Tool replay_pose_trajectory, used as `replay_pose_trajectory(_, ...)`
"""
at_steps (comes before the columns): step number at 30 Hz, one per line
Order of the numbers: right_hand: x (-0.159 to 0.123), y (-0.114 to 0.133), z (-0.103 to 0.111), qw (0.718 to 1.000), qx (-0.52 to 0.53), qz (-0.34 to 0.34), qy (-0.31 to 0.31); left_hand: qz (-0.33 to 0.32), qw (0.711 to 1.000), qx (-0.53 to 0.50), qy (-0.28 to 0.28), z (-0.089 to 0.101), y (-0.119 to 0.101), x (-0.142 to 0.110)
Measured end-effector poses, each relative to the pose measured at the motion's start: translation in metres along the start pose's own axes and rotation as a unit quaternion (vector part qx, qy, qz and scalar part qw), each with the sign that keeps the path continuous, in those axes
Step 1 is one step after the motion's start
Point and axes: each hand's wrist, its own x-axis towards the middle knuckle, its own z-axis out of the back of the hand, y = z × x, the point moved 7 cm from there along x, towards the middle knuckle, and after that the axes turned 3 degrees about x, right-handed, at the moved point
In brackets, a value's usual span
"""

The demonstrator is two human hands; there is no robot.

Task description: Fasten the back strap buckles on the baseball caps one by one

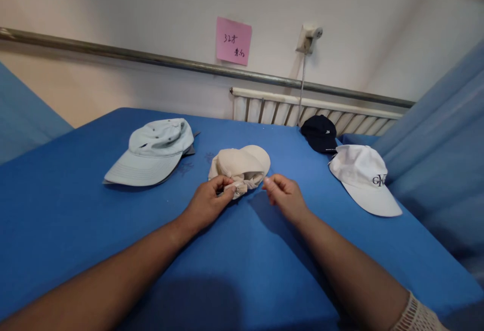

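Observation:
A beige baseball cap (242,162) lies crumpled in the middle of the blue table, its brim pointing back and right. The thumb and fingers of my left hand (207,201) pinch the adjustment strap (240,188) at the cap's near side, where a small metal buckle shows. Just off the cap's right edge is my right hand (285,195), thumb and index finger pressed together and the others curled. Whether anything is between those fingertips is too small to make out.
On the blue table (113,230), a pale mint cap (155,144) sits to the left. A black cap (319,132) and a white cap with dark letters (361,175) lie to the right. Behind are a radiator (280,109) and a metal rail (170,61); a blue curtain (442,134) hangs right.

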Motion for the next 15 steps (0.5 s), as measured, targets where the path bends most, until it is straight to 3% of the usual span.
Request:
replay_pose_trajectory(5,-0.008,-0.006,-0.033,0.997,-0.043,0.044,0.037,-0.026,0.999,0.031,0.03,-0.009,-0.005,-0.005)
replay_pose_trajectory(11,-0.008,0.004,-0.03,0.981,-0.144,0.105,0.078,-0.007,0.998,-0.04,0.055,-0.013,-0.001,-0.003)
replay_pose_trajectory(15,-0.005,0.009,-0.022,0.976,-0.157,0.147,0.044,0.039,0.988,-0.126,0.081,-0.012,0.008,0.001)
